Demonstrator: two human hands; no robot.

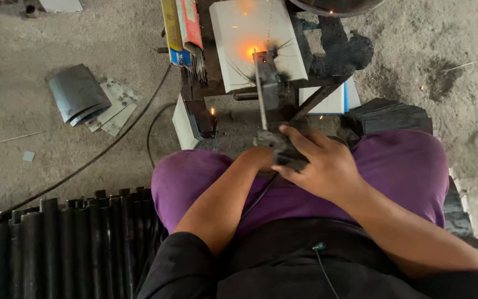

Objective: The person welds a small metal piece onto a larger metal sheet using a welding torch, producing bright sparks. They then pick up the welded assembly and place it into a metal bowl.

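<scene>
Right hand (319, 166) clamped on the dark welding electrode holder (280, 148) over the purple-trousered knees, left hand (258, 158) tucked under it, grip hidden; thin grey welding rod (260, 94) runs up to an orange arc glow (252, 51) on the small dark metal bracket (269, 72). Bracket sits on a white scorched tile (233, 33) atop a low black steel stand (200, 94). Rough grey concrete floor (84, 149), curved grey sheet-metal offcuts (78, 94) left, row of black steel tubes (56, 238) lower left.

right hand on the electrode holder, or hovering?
Touching. In the head view the right hand has its fingers wrapped over the dark electrode holder, with no gap between them.
</scene>
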